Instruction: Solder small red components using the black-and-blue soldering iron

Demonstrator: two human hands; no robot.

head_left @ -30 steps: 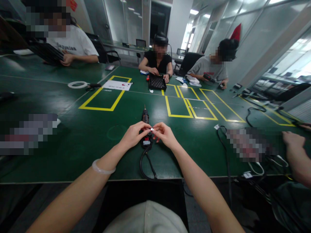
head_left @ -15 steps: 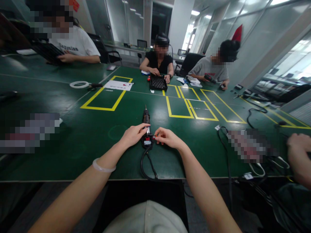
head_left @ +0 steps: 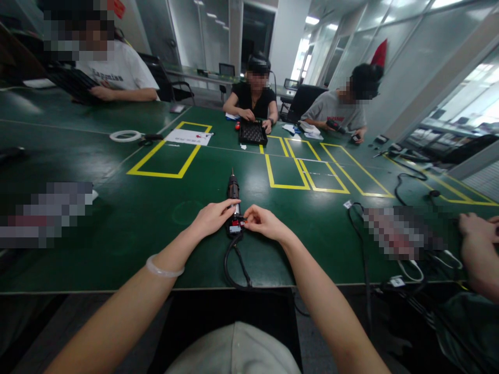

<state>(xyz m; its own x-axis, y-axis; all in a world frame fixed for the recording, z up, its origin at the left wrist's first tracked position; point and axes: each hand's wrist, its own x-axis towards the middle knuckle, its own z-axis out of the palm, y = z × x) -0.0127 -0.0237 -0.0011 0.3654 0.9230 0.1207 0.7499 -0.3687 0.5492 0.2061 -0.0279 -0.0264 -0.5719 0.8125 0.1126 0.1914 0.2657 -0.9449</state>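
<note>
A dark corded electric drill [head_left: 233, 190] lies on the green table, its thin bit pointing away from me. Near its back end, red pieces and a pale label [head_left: 235, 229] show. My left hand [head_left: 212, 217] grips the drill's body from the left side, thumb across the top. On the other side, my right hand [head_left: 263, 222] is closed in a pinch at a small red part [head_left: 244, 224] by the rear of the drill. Its fingertips partly hide that part, so I cannot tell whether it is attached. A black cable [head_left: 226, 265] loops from the drill toward the table edge.
Yellow tape rectangles [head_left: 288, 186] mark the table ahead. A white sheet [head_left: 189, 137] lies inside one at left, beside a white cable coil [head_left: 125, 136]. Across the table a person works over a black tray [head_left: 253, 133]. Another person's hand [head_left: 477, 226] rests at far right, near cables.
My right hand has shifted slightly left, closer to the drill's rear, with the red part at its fingertips. My left hand keeps its grip, and the drill stays in place.
</note>
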